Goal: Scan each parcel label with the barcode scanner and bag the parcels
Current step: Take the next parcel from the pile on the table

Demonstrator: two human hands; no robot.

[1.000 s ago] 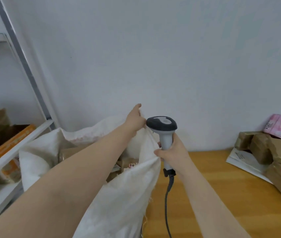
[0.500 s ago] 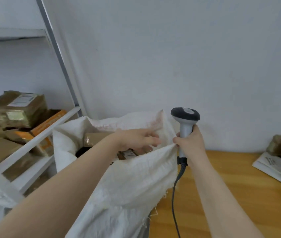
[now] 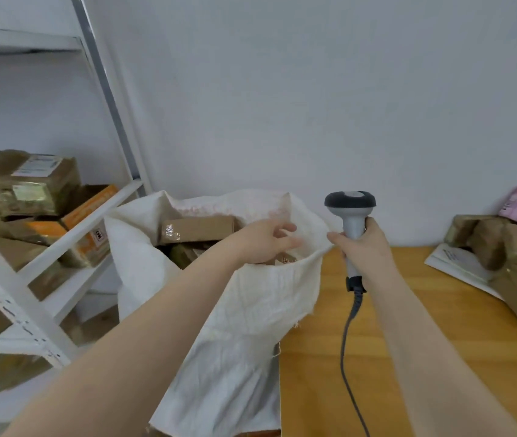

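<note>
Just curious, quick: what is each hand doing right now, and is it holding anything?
Left hand: open, fingers loose above the white woven sack, holding nothing.
Right hand: gripping the grey corded barcode scanner.

We face a plain, pale grey wall [image 3: 314, 89], softly and evenly lit. On our left stands a white metal shelving rack [image 3: 17, 288] with perforated posts; its grey-edged upright [image 3: 105, 99] slants across the wall in this wide view, and a white shelf rail [image 3: 71, 234] runs down from it. On our right, a light wooden table [image 3: 503, 373] meets the wall.
</note>
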